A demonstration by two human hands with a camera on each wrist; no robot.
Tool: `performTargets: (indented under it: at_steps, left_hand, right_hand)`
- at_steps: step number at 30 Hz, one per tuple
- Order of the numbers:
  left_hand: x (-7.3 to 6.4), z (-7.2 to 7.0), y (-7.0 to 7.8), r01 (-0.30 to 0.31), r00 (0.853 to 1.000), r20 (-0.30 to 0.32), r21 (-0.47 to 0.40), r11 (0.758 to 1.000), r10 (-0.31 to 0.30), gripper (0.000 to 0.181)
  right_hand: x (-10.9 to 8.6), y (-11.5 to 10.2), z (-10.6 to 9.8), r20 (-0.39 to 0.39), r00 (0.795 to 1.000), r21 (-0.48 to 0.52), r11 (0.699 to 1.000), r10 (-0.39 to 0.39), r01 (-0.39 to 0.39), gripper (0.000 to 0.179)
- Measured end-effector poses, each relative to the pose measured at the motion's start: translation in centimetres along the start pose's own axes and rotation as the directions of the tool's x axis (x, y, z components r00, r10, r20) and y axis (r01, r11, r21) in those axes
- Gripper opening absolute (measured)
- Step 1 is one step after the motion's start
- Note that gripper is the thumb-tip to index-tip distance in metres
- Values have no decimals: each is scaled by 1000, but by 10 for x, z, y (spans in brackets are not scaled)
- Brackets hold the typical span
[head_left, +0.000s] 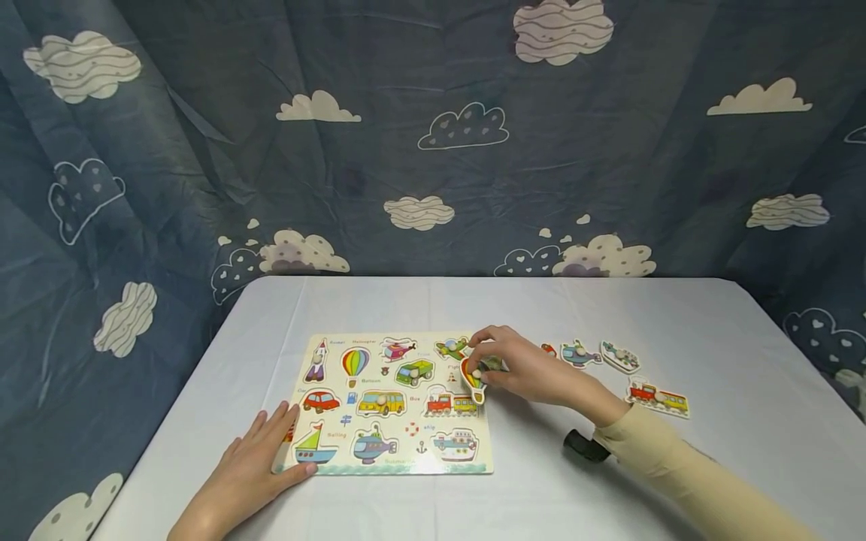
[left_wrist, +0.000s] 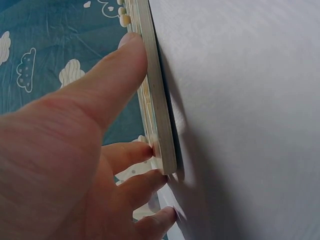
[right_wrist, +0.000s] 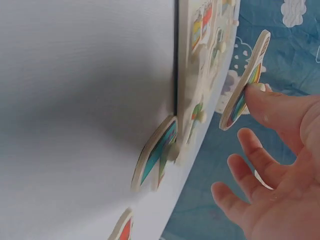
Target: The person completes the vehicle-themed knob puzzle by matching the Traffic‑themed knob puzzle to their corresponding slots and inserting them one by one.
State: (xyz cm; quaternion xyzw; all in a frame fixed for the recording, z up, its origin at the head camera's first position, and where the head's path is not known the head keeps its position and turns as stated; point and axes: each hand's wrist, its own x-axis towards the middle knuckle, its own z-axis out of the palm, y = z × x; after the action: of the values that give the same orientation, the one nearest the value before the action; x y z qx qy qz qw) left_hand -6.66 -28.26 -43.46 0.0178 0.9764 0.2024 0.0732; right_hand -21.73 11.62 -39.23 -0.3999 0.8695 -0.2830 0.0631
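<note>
A wooden picture puzzle board (head_left: 419,464) lies flat, printed with vehicles. My left hand (head_left: 253,458) rests on its near left corner, thumb on the front edge and fingers spread along the left side. My right hand (head_left: 521,368) pinches the knob of a hot-air balloon puzzle piece (head_left: 473,382), tilted above the board's right edge. In the right wrist view, thumb and forefinger hold this balloon piece (right_wrist: 242,95) while the other fingers stay apart from it. A teal and green piece (right_wrist: 159,150) with a knob sits by the board's edge, partly under my right hand in the head view.
Right of the board lie a submarine piece (head_left: 578,354), a ship piece (head_left: 619,357), a train piece (head_left: 658,398) and a red piece (head_left: 549,350) partly hidden. On the board, knobs show on the bus (head_left: 382,403) and the green truck (head_left: 415,373). A cloud-patterned curtain (head_left: 379,173) hangs behind.
</note>
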Motion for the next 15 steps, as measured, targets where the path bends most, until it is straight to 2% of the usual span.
performTargets:
  at_steps: [6, 15]
  left_hand:
    - [0, 2, -1, 5, 1000, 3, 3, 1000, -5, 101]
    - [0, 1, -1, -8, 1000, -10, 4, 1000, 8, 100]
  right_hand:
    - [13, -4, 5, 16, 1000, 17, 1000, -11, 11, 23]
    - [32, -7, 5, 20, 997, 15, 997, -70, 69, 21]
